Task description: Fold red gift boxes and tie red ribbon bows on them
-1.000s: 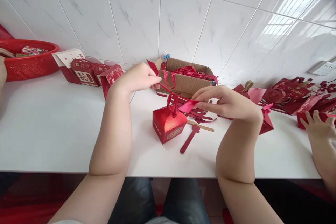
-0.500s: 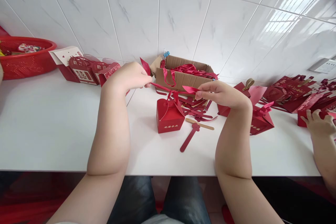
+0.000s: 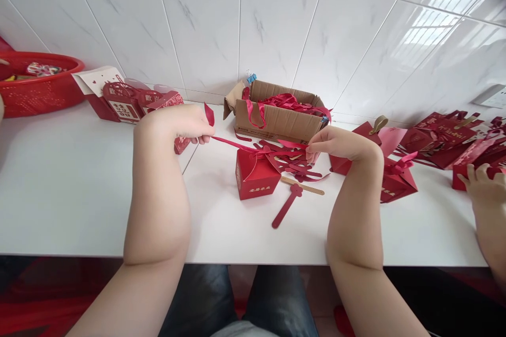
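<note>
Head view: the left hand (image 3: pixel 193 125), left of centre in the frame, pinches a red satin ribbon (image 3: pixel 229 142), its thumb and fingers pressed together, with a loose tail standing up above them. At centre right, the right hand (image 3: pixel 322 145) pinches the other side of the ribbon; its fingertips are partly turned from view, so the exact contact cannot be told. The stretch between the hands runs nearly straight across the top of a red gift box (image 3: pixel 258 181), which stands upright on the white table (image 3: pixel 229 237) at the centre of the frame. Its top flaps are drawn together, gold characters mark the front, and its contents cannot be seen. The knot is too small to make out.

Just right of it lie a dark red flower-ended strip (image 3: pixel 285 210) and a tan strip (image 3: pixel 312 188). Behind, a cardboard carton (image 3: pixel 272 122) contains a tangle of red ribbons (image 3: pixel 284 102); its bottom is hidden. At upper left, a red plastic basket (image 3: pixel 43 99), cut off by the frame edge, contains a patterned packet (image 3: pixel 41 69), not legible. Another person's hand (image 3: pixel 482 181), at the right edge, touches a red box, partly covered.
</note>
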`<state>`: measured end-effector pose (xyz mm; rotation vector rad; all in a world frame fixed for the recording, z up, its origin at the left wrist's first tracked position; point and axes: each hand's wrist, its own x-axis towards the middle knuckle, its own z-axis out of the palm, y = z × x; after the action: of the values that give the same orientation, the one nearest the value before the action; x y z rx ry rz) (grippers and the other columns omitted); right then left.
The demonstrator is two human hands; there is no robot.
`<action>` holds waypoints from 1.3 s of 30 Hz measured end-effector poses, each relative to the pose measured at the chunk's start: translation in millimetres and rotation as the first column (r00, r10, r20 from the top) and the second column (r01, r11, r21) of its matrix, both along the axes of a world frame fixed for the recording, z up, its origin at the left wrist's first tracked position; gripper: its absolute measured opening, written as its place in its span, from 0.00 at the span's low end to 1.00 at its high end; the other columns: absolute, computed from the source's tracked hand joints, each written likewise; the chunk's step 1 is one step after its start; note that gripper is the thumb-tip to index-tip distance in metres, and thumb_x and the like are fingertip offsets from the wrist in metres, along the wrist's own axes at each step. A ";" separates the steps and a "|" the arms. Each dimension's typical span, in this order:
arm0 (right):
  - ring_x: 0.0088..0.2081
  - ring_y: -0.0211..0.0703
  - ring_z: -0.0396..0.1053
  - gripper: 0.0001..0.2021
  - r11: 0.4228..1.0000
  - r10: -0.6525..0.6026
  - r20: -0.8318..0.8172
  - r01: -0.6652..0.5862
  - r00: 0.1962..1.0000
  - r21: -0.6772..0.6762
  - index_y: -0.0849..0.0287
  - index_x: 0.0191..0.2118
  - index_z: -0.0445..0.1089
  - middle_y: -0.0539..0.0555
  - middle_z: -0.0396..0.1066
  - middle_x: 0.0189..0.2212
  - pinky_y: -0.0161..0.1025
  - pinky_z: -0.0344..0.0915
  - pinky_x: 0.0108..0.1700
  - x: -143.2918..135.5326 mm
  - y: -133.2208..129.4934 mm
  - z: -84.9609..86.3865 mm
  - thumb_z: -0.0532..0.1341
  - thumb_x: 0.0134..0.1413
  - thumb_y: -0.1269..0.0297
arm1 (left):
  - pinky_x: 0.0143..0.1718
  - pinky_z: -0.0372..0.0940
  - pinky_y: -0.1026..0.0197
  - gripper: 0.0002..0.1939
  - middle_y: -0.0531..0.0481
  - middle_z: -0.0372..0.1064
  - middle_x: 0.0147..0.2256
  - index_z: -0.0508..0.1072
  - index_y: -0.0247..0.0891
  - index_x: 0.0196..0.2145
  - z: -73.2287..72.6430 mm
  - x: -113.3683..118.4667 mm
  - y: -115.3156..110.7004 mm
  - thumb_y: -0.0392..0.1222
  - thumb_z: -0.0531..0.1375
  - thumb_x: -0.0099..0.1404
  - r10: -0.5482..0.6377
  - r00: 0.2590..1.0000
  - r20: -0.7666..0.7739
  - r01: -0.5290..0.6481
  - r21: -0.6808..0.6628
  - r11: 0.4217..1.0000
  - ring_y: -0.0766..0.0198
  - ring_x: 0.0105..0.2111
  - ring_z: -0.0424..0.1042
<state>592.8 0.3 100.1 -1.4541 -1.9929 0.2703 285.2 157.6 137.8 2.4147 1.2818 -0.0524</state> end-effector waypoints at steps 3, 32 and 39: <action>0.25 0.38 0.73 0.13 1.000 0.028 0.016 -0.028 0.999 -0.005 0.48 0.14 0.71 0.49 0.74 0.19 0.39 0.71 0.33 -0.4 2.6 0.5 0.66 0.46 0.60 | 0.30 0.65 0.53 0.08 0.41 0.76 0.33 0.73 0.41 0.16 -3.9 1.9 4.2 0.46 0.62 0.46 0.141 0.983 -0.116 -0.153 -0.096 0.984 0.50 0.28 0.74; 0.23 0.32 0.60 0.08 0.919 0.002 0.118 0.045 0.993 -0.392 0.56 0.35 0.74 0.46 0.65 0.23 0.33 0.54 0.25 -73.2 19.0 6.3 0.60 0.48 0.62 | 0.27 0.56 0.61 0.20 0.47 0.74 0.32 0.73 0.43 0.38 -12.9 51.6 -34.1 0.53 0.63 0.47 -0.266 0.953 -0.147 0.254 -0.091 0.963 0.57 0.28 0.71; 0.23 0.32 0.57 0.08 0.869 -0.025 0.191 0.116 0.981 -0.482 0.58 0.30 0.69 0.46 0.63 0.23 0.34 0.49 0.25 -75.1 24.0 2.5 0.61 0.47 0.59 | 0.28 0.56 0.61 0.15 0.47 0.74 0.33 0.72 0.43 0.34 -11.0 54.0 -33.9 0.53 0.60 0.51 -0.261 0.933 -0.245 0.235 -0.134 0.963 0.58 0.30 0.70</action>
<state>517.7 24.3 102.6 -1.9219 -2.1020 0.6784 339.2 123.7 126.8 2.5274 1.0377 -0.5120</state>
